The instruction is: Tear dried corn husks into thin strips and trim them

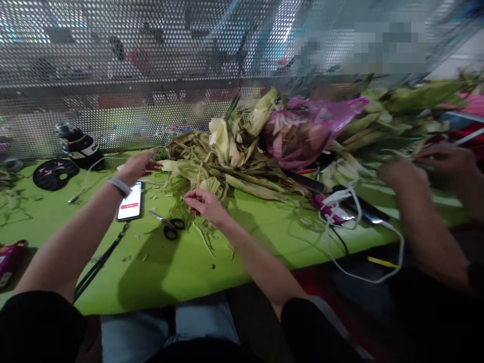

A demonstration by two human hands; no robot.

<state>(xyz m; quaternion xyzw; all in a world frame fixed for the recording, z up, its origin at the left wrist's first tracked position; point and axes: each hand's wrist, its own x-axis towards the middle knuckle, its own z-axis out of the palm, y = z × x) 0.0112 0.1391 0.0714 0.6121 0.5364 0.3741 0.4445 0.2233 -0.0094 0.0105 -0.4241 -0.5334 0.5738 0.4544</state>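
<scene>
My left hand [139, 165] is stretched out over the table with its fingers apart, just left of a heap of dry corn husks [249, 185]. Nothing shows in it. Below that hand lies a lit phone [129, 202] with a dark strap [102, 259]. My right hand [204, 204] is closed in a pinch in front of the husks; what its fingertips hold, if anything, is too small to make out. Thin husk strips [204, 238] lie beneath it. Scissors [169, 225] with black handles rest partly opened between the two hands.
A pink plastic bag [302, 131] of husks stands behind. To the left are a dark bottle [80, 146], a black mask-like piece [56, 174] and a white cable [85, 181]. On the right, a co-worker's hands [406, 174] are above looping white cords [327, 242]. A perforated metal screen [151, 55] closes the back.
</scene>
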